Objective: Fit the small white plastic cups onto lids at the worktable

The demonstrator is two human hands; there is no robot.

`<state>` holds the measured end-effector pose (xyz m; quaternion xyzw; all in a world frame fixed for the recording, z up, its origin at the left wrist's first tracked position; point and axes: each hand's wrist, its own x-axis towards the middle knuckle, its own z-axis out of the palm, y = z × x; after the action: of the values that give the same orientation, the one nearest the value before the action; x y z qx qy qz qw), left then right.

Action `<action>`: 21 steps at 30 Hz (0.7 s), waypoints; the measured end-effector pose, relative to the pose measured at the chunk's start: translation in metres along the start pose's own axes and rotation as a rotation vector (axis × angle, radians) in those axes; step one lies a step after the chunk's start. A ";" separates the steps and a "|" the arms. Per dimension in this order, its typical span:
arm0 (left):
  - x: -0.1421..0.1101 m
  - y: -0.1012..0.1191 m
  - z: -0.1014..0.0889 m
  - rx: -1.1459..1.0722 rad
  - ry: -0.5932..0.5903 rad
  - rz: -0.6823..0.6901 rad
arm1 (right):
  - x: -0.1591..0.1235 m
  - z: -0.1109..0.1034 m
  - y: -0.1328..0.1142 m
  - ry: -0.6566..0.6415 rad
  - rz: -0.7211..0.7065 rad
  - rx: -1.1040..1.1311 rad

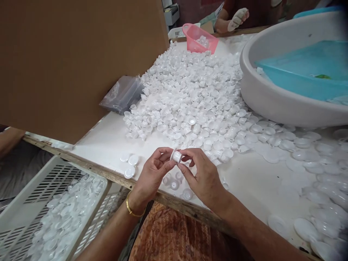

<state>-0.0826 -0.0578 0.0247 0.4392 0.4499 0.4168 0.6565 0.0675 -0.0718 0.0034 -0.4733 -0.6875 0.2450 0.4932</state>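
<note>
Both hands meet over the near edge of a white table. My left hand, with a gold bangle at the wrist, and my right hand pinch one small white plastic cup between their fingertips. A few loose white cups and lids lie under and to the left of the hands. A big heap of small white cups covers the table beyond them. Flat white lids spread along the right side.
A white slatted crate with several white pieces stands at lower left. A large white basin holding a teal tray sits at right. A brown board, a plastic bag, a pink scoop and another person's hand are farther back.
</note>
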 end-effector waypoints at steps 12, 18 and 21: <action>-0.005 0.003 0.014 0.510 0.215 0.132 | 0.002 0.000 0.003 0.006 0.135 0.031; -0.001 -0.002 -0.007 0.891 0.264 0.348 | -0.002 0.000 0.008 -0.089 0.107 -0.061; 0.005 -0.001 -0.038 1.311 0.302 0.557 | -0.005 0.001 0.011 -0.132 0.096 -0.113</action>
<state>-0.1178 -0.0460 0.0150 0.7780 0.5646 0.2694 0.0588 0.0712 -0.0714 -0.0077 -0.5154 -0.7079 0.2601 0.4070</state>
